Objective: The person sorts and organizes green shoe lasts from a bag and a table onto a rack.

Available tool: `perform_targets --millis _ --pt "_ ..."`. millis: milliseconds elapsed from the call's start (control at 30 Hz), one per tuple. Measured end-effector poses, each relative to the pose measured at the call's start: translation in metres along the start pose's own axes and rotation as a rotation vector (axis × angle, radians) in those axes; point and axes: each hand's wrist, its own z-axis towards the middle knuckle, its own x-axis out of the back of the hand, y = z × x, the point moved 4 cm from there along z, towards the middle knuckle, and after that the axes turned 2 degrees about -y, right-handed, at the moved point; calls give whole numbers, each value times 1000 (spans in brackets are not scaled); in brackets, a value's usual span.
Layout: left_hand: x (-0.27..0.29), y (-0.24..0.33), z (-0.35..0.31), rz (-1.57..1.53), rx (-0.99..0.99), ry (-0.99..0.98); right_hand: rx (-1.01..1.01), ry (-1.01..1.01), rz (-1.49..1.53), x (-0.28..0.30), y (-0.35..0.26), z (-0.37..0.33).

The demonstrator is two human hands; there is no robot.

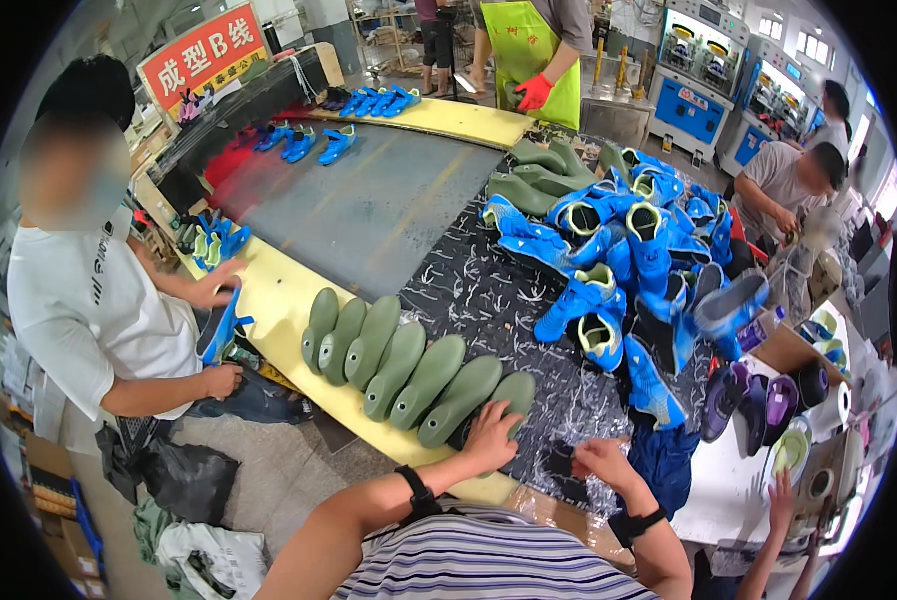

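Note:
A row of several green shoe lasts lies side by side along the yellow ledge in front of me. My left hand grips the heel end of the rightmost shoe last, its fingers bent over the top. To the right, above the black table surface, my right hand is closed, fingers curled together. A small dark patch shows by its fingertips; whether the hand holds it I cannot make out. Beyond my right hand lies a big heap of blue shoes, some with lime linings.
More green lasts lie at the heap's far left. A grey conveyor belt carries blue shoes. At left, a person in white holds a blue shoe. Opposite stands a person in a lime apron. Purple shoes sit at right.

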Motion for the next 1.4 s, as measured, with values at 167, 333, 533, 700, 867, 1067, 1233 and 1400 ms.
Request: perform_targets --millis 167,333,533,700,867,1067,1233,1400 --pt "1 1 6 36 -40 48 -265 34 -98 -34 80 -65" --pt "0 -7 0 50 -58 53 -97 203 269 -60 105 -70" --pt "-7 -6 1 71 -22 -5 -129 266 191 -55 82 -75" --pt "-5 -2 4 43 -17 -14 -150 256 217 -53 92 -78" --pt "-8 -4 6 75 -23 -32 241 778 -45 5 39 -83" --pt "-2 -1 6 81 -43 -22 191 1112 -555 126 4 -71" --pt "-1 5 4 91 -10 -43 -5 1007 -436 176 12 -6" --pt "3 8 2 89 -3 -56 -317 730 -654 183 -18 42"
